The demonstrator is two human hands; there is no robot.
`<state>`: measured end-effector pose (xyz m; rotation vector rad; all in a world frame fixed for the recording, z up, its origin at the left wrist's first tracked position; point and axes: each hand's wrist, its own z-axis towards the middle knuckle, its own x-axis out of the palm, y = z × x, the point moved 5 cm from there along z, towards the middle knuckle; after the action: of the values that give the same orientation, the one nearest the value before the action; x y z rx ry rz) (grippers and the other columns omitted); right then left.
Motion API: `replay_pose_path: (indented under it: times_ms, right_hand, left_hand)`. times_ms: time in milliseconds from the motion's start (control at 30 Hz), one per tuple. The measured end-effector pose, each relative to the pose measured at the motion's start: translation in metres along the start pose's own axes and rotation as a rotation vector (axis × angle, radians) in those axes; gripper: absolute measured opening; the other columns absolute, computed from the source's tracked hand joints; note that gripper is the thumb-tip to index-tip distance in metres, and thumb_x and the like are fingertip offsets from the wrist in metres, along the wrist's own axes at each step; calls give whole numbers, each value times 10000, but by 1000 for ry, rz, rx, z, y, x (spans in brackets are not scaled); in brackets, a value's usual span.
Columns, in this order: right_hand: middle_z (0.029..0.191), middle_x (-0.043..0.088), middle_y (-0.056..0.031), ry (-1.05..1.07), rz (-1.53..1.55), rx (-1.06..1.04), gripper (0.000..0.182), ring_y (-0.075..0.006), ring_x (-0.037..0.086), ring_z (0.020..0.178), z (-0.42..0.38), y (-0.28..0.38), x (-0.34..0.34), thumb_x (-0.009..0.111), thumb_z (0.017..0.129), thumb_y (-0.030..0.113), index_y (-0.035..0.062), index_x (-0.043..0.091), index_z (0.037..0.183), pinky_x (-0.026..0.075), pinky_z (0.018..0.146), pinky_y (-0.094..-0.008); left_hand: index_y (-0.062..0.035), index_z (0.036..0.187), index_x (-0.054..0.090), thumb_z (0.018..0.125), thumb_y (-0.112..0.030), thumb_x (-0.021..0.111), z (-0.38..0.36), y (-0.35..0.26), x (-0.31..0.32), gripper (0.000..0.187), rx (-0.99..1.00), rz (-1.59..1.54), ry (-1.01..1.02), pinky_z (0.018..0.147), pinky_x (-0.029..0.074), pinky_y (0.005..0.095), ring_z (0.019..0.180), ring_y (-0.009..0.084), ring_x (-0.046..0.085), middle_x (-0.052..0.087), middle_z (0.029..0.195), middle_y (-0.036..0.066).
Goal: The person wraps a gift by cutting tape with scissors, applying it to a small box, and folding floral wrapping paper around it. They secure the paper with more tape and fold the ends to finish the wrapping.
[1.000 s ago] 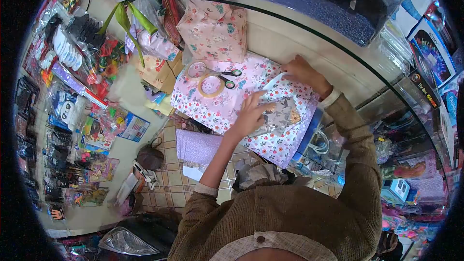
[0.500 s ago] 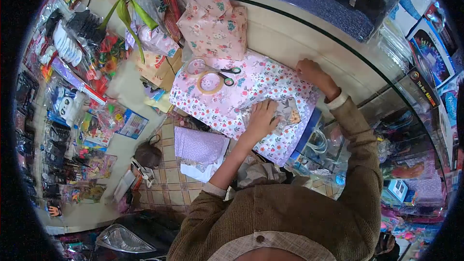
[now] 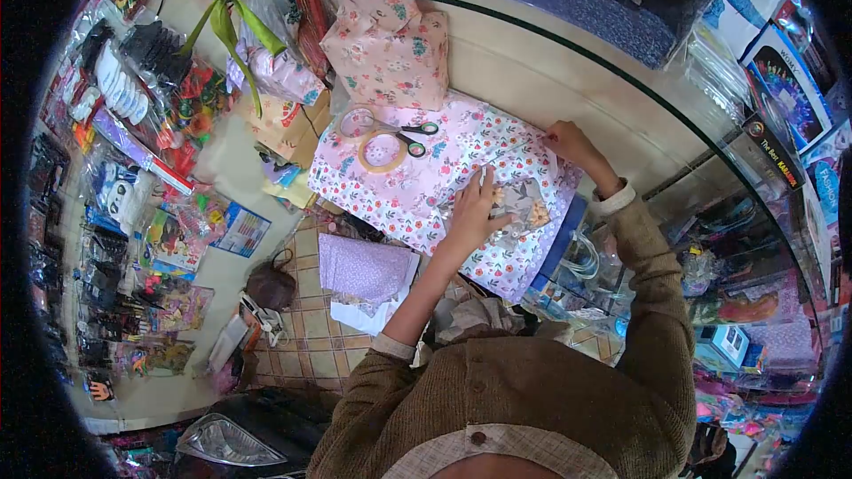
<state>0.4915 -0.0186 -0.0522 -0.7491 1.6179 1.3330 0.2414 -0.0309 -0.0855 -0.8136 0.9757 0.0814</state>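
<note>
White floral wrapping paper lies spread on the glass counter, with pinker floral paper beside it. On the white sheet is a clear plastic-wrapped item with grey and tan patches; its exact kind is hard to make out. My left hand rests over the left side of this item, fingers spread. At the sheet's far right edge, my right hand has its fingers closed on the paper's border. Scissors with dark green handles lie beyond my left hand, next to a tan tape roll and a clear tape roll.
A pink floral bag stands at the back of the counter. The curved glass edge runs behind it. Lilac patterned packets sit lower, left of my left forearm. Packaged goods crowd the left side, and boxes line the right.
My right hand has come down slightly onto the paper's edge. My left hand's fingers have spread and lifted a little over the plastic-wrapped item.
</note>
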Motion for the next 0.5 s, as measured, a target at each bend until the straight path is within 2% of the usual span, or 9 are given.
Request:
replay_pose_path:
  times_ms: [33, 133, 233, 333, 433, 500]
  right_hand:
    - [720, 658, -133, 77, 141, 56, 250, -214, 671, 669, -1, -5, 3, 664, 856, 240, -10, 666, 838, 509, 483, -343]
    - [782, 648, -105, 114, 414, 64, 234, -143, 659, 677, -3, -23, 21, 695, 842, 169, -44, 633, 917, 499, 435, -274]
    - [846, 638, -105, 69, 975, 127, 292, -153, 650, 685, -18, -30, 42, 717, 810, 102, -46, 589, 1028, 540, 509, -268]
    - [876, 616, -108, -86, 802, -34, 387, -156, 641, 695, -23, -40, 50, 732, 782, 46, -53, 538, 1103, 562, 564, -257]
    - [844, 608, -94, -163, 802, 21, 362, -162, 638, 692, -35, -36, 51, 736, 771, 36, -53, 556, 1073, 561, 578, -251]
    - [870, 619, -101, -155, 845, 69, 344, -177, 645, 719, -42, -29, 50, 717, 757, 31, -33, 573, 1063, 560, 582, -282]
  left_hand:
    - [33, 1382, 346, 763, -414, 713, 0, 1, 1, 848, 7, 2, -13, 1010, 315, 479, 1226, 367, 429, 418, 1335, 248]
    - [39, 1356, 386, 792, -439, 672, -2, 4, 9, 793, 60, 30, 123, 1018, 308, 479, 1203, 357, 441, 444, 1304, 240]
    - [17, 1339, 426, 813, -452, 641, -5, 2, 12, 737, 149, 66, 28, 1019, 306, 477, 1185, 370, 441, 425, 1309, 238]
    - [-17, 1341, 441, 820, -428, 642, -7, 0, 9, 693, 128, 110, -11, 1037, 291, 495, 1213, 406, 411, 361, 1374, 243]
    - [-34, 1330, 463, 820, -418, 646, -5, -1, 4, 664, 64, -29, -17, 1059, 271, 506, 1238, 440, 378, 296, 1429, 243]
    - [-32, 1327, 466, 817, -415, 651, -5, 1, 6, 664, 71, -38, 8, 1068, 260, 513, 1255, 438, 366, 291, 1441, 241]
